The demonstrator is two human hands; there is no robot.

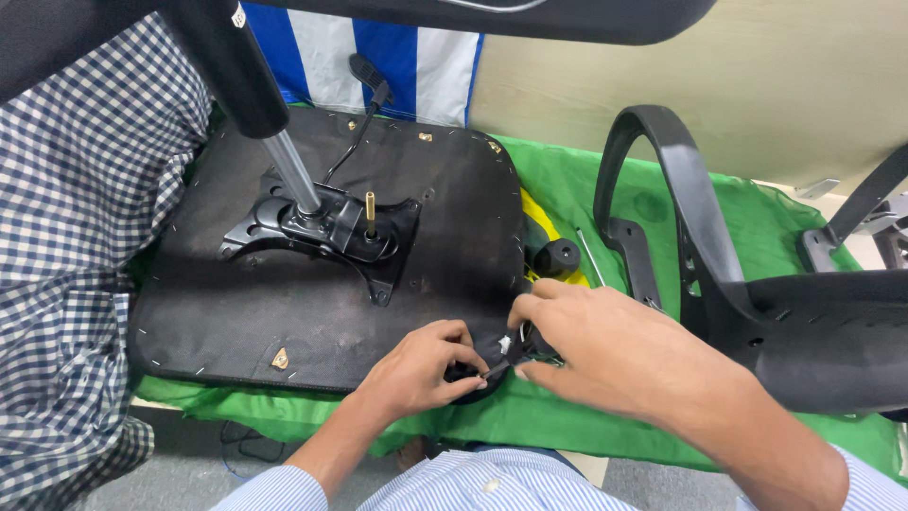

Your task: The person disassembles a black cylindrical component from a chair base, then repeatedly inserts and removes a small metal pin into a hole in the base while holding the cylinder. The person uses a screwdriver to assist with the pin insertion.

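Fingers of both the left hand [421,369] and the right hand [591,341] pinch a small black fitting [515,352] at the near corner of the upturned seat base [236,322]. Judging by the layout, the tilt mechanism [326,227] is already mounted, while the armrest [662,199] lies loose on the green cloth [776,218].

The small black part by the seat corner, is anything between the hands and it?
No. The left hand and the right hand are already on the small black part at the near corner of the upturned seat. Nothing visible sits between them; the fingers hide most of the part.
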